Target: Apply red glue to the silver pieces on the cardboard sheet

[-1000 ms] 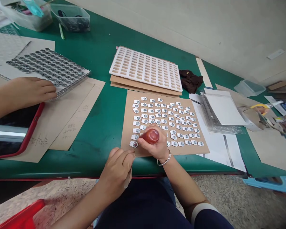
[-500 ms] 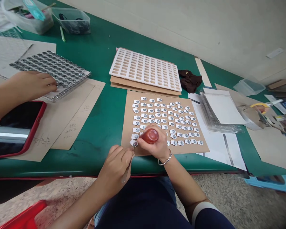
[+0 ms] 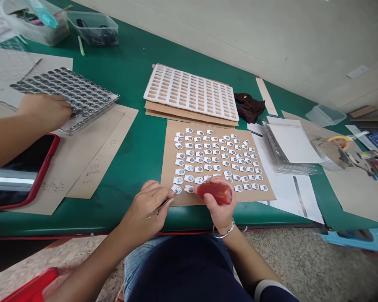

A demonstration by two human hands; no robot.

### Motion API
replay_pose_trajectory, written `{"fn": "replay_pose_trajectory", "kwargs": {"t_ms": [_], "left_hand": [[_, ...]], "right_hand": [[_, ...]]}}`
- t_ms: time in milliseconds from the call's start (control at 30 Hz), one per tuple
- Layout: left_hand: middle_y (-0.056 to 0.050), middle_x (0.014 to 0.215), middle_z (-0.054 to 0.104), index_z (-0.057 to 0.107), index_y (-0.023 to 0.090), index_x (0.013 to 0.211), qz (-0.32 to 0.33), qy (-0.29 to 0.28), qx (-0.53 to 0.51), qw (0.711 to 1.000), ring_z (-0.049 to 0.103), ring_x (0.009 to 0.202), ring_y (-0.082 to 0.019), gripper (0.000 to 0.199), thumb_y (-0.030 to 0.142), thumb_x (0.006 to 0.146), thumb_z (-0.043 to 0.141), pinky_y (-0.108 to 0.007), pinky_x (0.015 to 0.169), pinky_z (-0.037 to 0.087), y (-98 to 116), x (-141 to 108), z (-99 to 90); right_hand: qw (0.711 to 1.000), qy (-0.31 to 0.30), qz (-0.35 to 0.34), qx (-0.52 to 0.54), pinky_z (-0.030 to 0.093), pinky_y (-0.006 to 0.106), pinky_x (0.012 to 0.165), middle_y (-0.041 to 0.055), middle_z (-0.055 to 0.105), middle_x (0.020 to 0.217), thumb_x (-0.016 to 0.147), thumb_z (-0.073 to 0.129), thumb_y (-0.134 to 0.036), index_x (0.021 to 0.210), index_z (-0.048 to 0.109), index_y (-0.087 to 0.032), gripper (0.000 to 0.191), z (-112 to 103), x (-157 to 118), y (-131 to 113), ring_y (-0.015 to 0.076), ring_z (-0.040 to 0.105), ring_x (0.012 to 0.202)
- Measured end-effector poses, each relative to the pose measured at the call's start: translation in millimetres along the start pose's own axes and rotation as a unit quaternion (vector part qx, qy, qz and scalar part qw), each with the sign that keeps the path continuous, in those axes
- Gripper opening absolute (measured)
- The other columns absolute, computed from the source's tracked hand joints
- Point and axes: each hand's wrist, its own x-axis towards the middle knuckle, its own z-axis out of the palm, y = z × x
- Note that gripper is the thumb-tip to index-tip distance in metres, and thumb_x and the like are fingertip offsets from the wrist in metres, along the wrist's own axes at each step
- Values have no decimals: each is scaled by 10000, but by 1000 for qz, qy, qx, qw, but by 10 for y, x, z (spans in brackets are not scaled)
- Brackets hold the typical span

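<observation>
My left hand (image 3: 149,205) is closed around slim metal tweezers (image 3: 157,208), their tip by a small white tab with a round dark print (image 3: 177,190) at the cardboard's near left corner. In my right hand (image 3: 220,209) lies a red squeeze bottle (image 3: 216,193), tilted with its nozzle pointing left at the neighbouring printed tab (image 3: 189,189). Rows of similar tabs cover the brown cardboard sheet (image 3: 168,167). My right hand and the bottle hide some of the tabs in the near rows.
Another person's hand (image 3: 45,111) rests on a tray of round dark pieces (image 3: 91,92) at left. A red-cased phone (image 3: 45,167) lies nearby. Behind the cardboard sits a white slotted panel (image 3: 192,90), with a dark cloth (image 3: 250,108) beside it. Plastic sleeves (image 3: 271,155) lie to the right.
My right hand has moved right with the bottle, which now leans over more, away from the corner tab. My left hand has shifted slightly left, still holding the tweezers.
</observation>
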Motion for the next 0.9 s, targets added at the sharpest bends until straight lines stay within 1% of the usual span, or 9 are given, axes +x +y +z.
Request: {"fn": "replay_pose_trajectory", "kwargs": {"t_ms": [100,167,433,900], "left_hand": [[-5,785,615,544,186,906,4,-5,2,1000,523,728,-141,172,44,808,548,-374,837,405,-1,13,-11],[-1,784,613,543,186,909,5,-7,2,1000,522,729,-137,175,44,807,547,-380,857,401,0,22,-19],[-6,766,594,540,183,893,-9,-17,8,1000,495,728,-148,150,53,819,530,-382,840,409,25,45,-16],[-13,784,594,529,188,908,-7,-16,7,1000,490,713,-145,156,57,824,516,-367,804,416,11,20,-10]], "right_hand": [[998,-7,-44,-52,529,402,732,59,578,909,683,735,-301,953,579,-203,327,6,-41,33,211,595,818],[996,-13,-55,-63,525,403,726,58,585,898,682,734,-294,962,571,-206,335,15,-50,42,213,592,816],[994,-43,-62,-74,511,397,724,49,602,885,687,731,-295,973,572,-215,336,38,-20,25,211,589,822],[993,-59,-59,-84,507,387,745,47,615,895,677,748,-281,968,577,-209,344,46,-20,30,209,596,840]]}}
